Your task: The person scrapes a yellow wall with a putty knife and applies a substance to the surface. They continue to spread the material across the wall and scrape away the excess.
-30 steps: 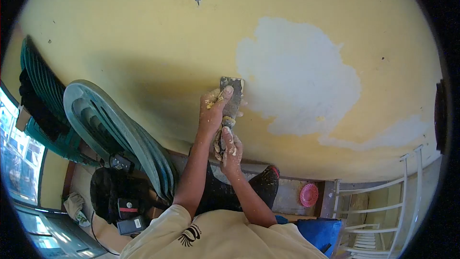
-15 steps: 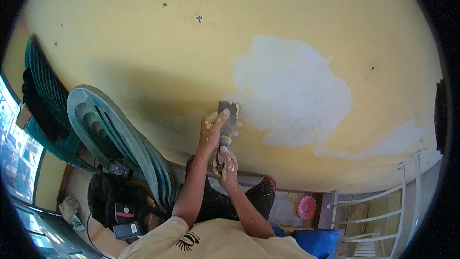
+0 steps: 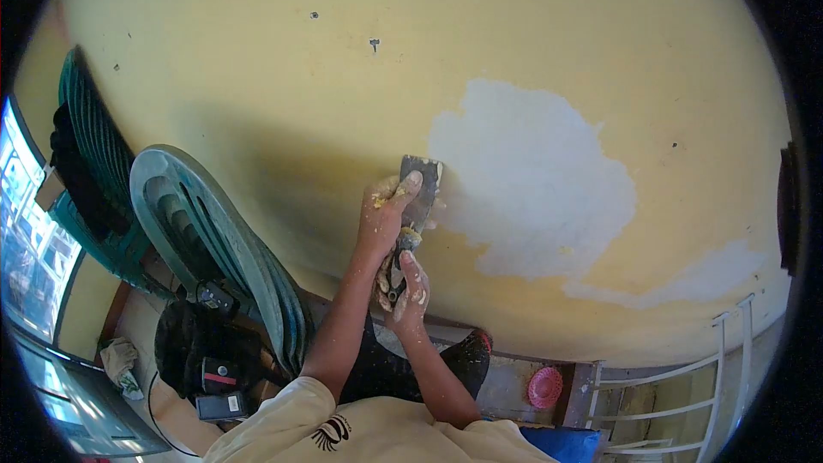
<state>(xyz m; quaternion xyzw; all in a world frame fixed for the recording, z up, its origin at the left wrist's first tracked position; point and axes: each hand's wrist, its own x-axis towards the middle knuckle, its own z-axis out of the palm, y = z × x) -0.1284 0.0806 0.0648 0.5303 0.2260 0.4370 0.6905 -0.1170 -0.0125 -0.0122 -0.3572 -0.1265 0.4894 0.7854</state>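
Scraper blade lies flat against the yellow wall, its top edge just at the left border of the big bare white patch. The left hand is up high on the tool, fingers wrapped around its neck and the forefinger stretched out along the back of the blade, which looks like a way of pressing the steel hard into the paint. The right hand sits right below it, closed around the handle end, so both hands are stacked on the one tool, likely for extra force and a steady angle. Both are dusted with flakes and pale crumbs.

Left of the hands, a stack of green plastic chairs leans close to the wall, with a darker stack further out. Below and left of them, near the floor, a black bag lies with some small dark devices. Down to the right of the hands a small pink round thing rests on the floor, and beyond it stands a white chair frame. The person's dark trouser leg shows beneath the forearms.
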